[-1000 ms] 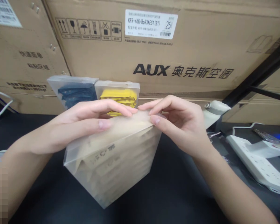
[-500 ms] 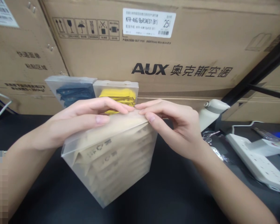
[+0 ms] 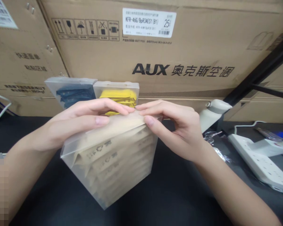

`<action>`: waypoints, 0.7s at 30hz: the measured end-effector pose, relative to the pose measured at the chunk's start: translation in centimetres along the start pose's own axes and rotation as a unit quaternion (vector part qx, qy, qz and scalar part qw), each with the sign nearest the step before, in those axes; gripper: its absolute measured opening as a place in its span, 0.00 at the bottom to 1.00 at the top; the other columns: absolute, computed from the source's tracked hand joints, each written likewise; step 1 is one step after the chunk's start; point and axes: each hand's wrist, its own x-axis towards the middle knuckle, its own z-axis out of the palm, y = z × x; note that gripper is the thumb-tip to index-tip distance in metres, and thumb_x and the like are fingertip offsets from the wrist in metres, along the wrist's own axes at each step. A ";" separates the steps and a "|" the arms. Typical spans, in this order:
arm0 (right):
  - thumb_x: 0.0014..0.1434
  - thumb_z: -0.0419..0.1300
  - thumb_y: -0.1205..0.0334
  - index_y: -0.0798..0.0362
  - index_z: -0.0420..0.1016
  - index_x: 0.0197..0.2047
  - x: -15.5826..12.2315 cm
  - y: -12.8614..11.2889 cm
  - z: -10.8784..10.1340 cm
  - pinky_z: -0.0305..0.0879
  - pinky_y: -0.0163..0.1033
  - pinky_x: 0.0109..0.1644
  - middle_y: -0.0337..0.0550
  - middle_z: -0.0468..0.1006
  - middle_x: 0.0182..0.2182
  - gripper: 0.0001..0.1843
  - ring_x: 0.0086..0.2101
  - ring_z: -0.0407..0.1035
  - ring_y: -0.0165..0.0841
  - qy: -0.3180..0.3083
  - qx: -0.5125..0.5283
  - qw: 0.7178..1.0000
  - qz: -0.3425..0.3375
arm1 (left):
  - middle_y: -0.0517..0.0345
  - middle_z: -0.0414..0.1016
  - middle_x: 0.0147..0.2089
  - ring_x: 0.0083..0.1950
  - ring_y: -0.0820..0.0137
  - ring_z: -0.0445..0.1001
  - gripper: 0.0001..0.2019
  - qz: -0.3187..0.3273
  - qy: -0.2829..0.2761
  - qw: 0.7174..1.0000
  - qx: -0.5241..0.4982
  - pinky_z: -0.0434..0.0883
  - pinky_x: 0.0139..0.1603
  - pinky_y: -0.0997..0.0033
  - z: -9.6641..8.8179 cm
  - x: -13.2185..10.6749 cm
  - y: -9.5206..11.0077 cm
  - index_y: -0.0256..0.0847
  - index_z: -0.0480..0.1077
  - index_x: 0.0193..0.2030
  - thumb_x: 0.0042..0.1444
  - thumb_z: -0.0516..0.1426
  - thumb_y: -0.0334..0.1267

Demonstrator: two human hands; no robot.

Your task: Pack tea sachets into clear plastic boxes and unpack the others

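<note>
A clear plastic box [image 3: 113, 169] filled with several beige paper packets stands tilted on the black table. My left hand [image 3: 82, 121] lies over its top left, fingers closed on the lid edge, thumb along the front. My right hand [image 3: 172, 125] grips the top right corner, thumb and fingers pinching the lid flap. The fingertips of both hands meet at the middle of the top edge.
Behind the hands stand two more clear boxes, one with blue packets [image 3: 72, 91] and one with yellow packets [image 3: 119, 93]. Large cardboard cartons [image 3: 179, 56] form a wall at the back. A white power strip [image 3: 259, 163] and a white lamp base [image 3: 212, 113] lie to the right.
The box and both hands have shifted slightly left. My right thumb has slid a little inward along the lid edge.
</note>
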 end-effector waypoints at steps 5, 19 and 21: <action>0.67 0.58 0.65 0.50 0.79 0.43 -0.1 0.0 0.0 0.74 0.36 0.42 0.43 0.83 0.44 0.08 0.44 0.77 0.33 -0.005 -0.005 1.000 0.004 | 0.61 0.81 0.55 0.60 0.57 0.75 0.16 0.021 -0.008 1.000 0.002 0.70 0.58 0.57 -0.2 0.1 -0.4 0.48 0.80 0.48 0.58 0.54 0.34; 0.68 0.56 0.63 0.50 0.78 0.44 -0.1 0.2 0.2 0.74 0.37 0.45 0.43 0.82 0.43 0.09 0.43 0.77 0.34 -0.011 -0.019 1.000 0.015 | 0.57 0.81 0.55 0.61 0.56 0.74 0.15 -0.014 0.010 0.998 -0.056 0.70 0.58 0.56 0.6 0.4 -0.4 0.43 0.80 0.45 0.58 0.53 0.33; 0.68 0.55 0.62 0.50 0.78 0.43 -0.1 0.3 0.3 0.73 0.37 0.44 0.43 0.82 0.42 0.09 0.41 0.77 0.33 -0.008 -0.025 1.000 0.017 | 0.57 0.81 0.56 0.61 0.57 0.73 0.15 -0.012 0.005 0.998 -0.059 0.69 0.59 0.57 0.5 0.5 -0.8 0.42 0.79 0.46 0.59 0.52 0.32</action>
